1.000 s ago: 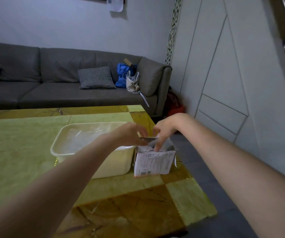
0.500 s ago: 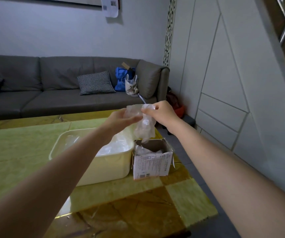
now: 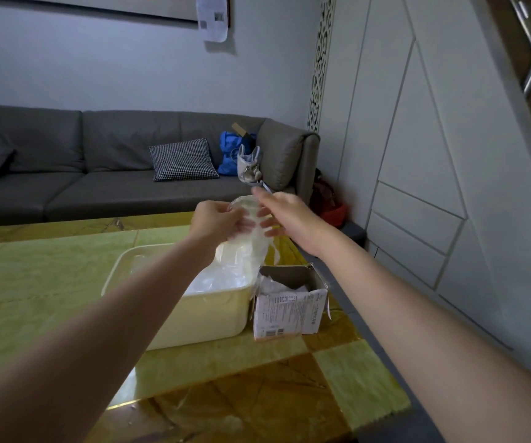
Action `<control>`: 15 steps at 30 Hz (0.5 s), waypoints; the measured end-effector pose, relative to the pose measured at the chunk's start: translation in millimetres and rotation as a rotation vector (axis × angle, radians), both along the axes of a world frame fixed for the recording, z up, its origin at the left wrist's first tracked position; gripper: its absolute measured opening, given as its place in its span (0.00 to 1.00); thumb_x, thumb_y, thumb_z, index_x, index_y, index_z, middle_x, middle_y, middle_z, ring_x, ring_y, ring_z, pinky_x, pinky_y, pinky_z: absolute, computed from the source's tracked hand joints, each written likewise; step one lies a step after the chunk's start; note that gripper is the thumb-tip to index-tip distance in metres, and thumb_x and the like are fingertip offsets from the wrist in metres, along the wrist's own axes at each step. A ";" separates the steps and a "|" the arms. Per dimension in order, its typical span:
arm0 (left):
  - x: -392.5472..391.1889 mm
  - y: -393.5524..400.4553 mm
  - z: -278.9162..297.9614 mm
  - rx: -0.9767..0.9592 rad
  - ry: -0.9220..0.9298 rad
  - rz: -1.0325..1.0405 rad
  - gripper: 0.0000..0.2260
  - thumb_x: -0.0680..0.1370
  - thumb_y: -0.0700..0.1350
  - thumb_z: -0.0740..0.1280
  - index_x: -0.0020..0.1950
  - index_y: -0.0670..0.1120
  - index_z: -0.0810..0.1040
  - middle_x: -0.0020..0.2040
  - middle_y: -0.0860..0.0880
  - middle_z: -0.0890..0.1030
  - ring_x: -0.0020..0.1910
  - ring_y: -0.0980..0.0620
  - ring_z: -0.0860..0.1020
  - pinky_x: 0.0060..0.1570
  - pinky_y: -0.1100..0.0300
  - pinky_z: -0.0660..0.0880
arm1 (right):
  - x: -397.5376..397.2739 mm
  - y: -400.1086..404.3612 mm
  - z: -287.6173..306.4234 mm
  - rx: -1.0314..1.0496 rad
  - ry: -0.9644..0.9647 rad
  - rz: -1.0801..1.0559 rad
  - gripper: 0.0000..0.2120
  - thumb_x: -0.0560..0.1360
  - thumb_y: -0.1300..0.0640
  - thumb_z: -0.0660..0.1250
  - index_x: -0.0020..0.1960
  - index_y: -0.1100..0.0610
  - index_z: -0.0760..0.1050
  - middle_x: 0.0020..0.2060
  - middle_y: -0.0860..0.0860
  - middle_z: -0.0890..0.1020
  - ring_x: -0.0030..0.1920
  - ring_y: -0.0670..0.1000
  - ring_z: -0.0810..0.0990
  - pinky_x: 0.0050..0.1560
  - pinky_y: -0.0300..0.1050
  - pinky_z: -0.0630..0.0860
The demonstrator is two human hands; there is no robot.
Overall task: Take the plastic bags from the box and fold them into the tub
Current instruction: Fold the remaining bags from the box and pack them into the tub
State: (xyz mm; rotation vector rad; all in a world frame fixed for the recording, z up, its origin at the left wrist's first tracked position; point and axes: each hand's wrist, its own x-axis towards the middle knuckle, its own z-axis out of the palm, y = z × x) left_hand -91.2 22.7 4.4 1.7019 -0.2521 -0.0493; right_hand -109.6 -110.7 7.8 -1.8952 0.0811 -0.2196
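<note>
A clear plastic bag [image 3: 245,247] hangs in the air above the gap between the tub and the box. My left hand [image 3: 216,219] grips its top from the left. My right hand [image 3: 285,214] holds the same top from the right, thumb above and fingers behind the plastic; it is motion-blurred. The cream plastic tub [image 3: 206,311] sits on the table with clear bags [image 3: 213,279] lying inside. Right beside it stands the small open cardboard box [image 3: 289,314], with more crumpled bags [image 3: 278,286] showing in its mouth.
The green and amber stone table [image 3: 257,394] ends just right of the box and near the bottom. Behind it is a grey sofa [image 3: 98,174] with a checked cushion [image 3: 182,159] and a blue bag [image 3: 232,151]. White wall panels [image 3: 417,171] run along the right.
Both hands went from the box's mouth up into the air, drawing one bag out. Since half a second ago the bag has been pulled longer and hangs lower, toward the tub.
</note>
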 end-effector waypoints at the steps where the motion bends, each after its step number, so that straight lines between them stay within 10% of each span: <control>1: -2.9 -2.4 2.0 0.001 -0.011 -0.024 0.08 0.78 0.39 0.63 0.39 0.43 0.77 0.35 0.46 0.79 0.32 0.55 0.76 0.36 0.64 0.73 | -2.4 8.2 2.3 -0.018 0.063 0.077 0.32 0.66 0.33 0.67 0.58 0.57 0.75 0.52 0.52 0.80 0.51 0.51 0.80 0.54 0.47 0.77; 7: -1.5 9.0 6.3 0.126 -0.105 -0.157 0.08 0.78 0.40 0.62 0.42 0.48 0.78 0.41 0.47 0.79 0.41 0.53 0.75 0.46 0.61 0.72 | 6.8 12.6 -0.1 0.302 0.037 0.062 0.14 0.72 0.54 0.72 0.54 0.61 0.76 0.45 0.56 0.82 0.45 0.54 0.81 0.50 0.49 0.78; 15: 21.8 46.0 12.3 0.206 -0.071 -0.024 0.06 0.78 0.45 0.64 0.43 0.45 0.78 0.36 0.49 0.76 0.34 0.56 0.73 0.36 0.68 0.72 | 5.2 3.6 -4.7 0.031 -0.085 -0.112 0.09 0.72 0.56 0.73 0.37 0.58 0.76 0.25 0.48 0.72 0.26 0.43 0.68 0.28 0.33 0.67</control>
